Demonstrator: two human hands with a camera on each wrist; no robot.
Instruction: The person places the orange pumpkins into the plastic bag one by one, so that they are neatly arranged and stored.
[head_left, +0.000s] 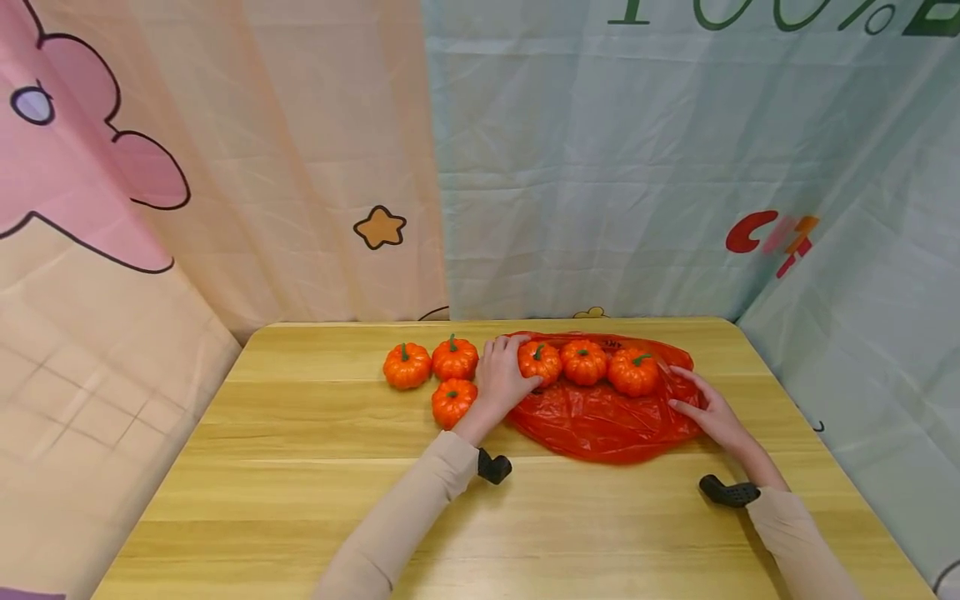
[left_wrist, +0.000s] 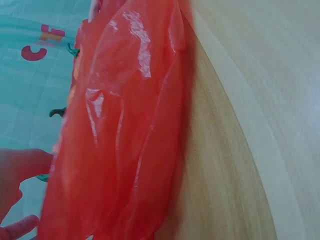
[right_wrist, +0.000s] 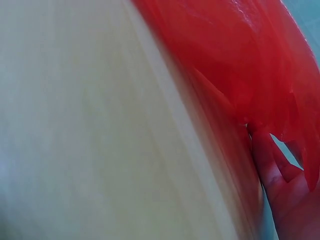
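Left hand (head_left: 502, 375) curls thumb and fingers about the leftmost pumpkin (head_left: 542, 363) of a row of three, which lies on or within a red plastic bag (head_left: 592, 425); I cannot tell which. Right hand (head_left: 708, 410), thumb and fingers spread apart, touches the bag's right end. Three loose pumpkins (head_left: 452, 363) stand on the wooden table (head_left: 585, 533) at left. Dark print on the bag is too small to read; the backdrop (head_left: 562, 167) bears apparently “100%”, its top out of sight, and a red letter (head_left: 739, 233) resembling C
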